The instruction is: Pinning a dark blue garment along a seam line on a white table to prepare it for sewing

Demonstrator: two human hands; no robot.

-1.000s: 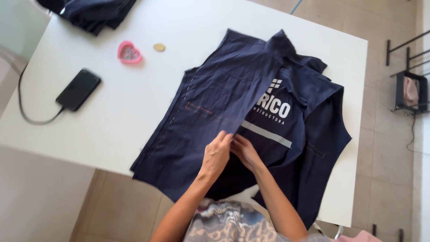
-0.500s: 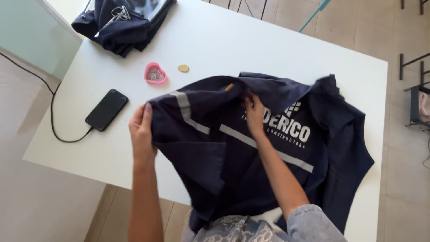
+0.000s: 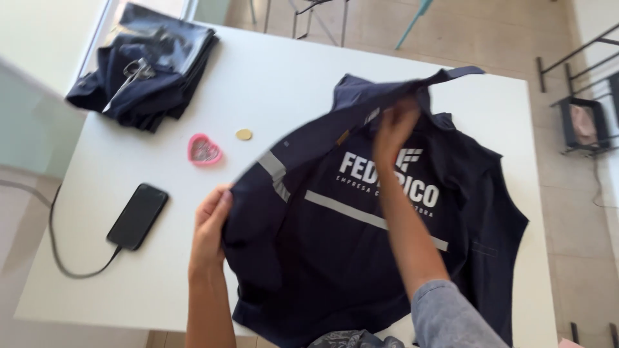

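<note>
Head view: a dark navy work shirt (image 3: 361, 258) with grey reflective stripes and white lettering on its back lies across the lower right half of a white surface (image 3: 290, 77), part of it lifted off the top. The left hand (image 3: 209, 229), at lower centre-left of the frame, pinches the shirt's left edge, fingers curled over the cloth beside a reflective stripe. The right hand (image 3: 394, 129), above centre, is closed on a raised fold of the shirt near the collar and holds it up in the air; it is blurred, so the exact finger hold cannot be made out. At the upper left of the frame a pile of dark folded clothes (image 3: 145, 64) sits on the surface. Between it and the shirt lie a pink heart-shaped dish (image 3: 204, 150) and, just beside it, a small gold coin (image 3: 244, 135). At the left, a black phone (image 3: 138, 216) lies face up with a cable (image 3: 61, 254) running off its lower end.
</note>
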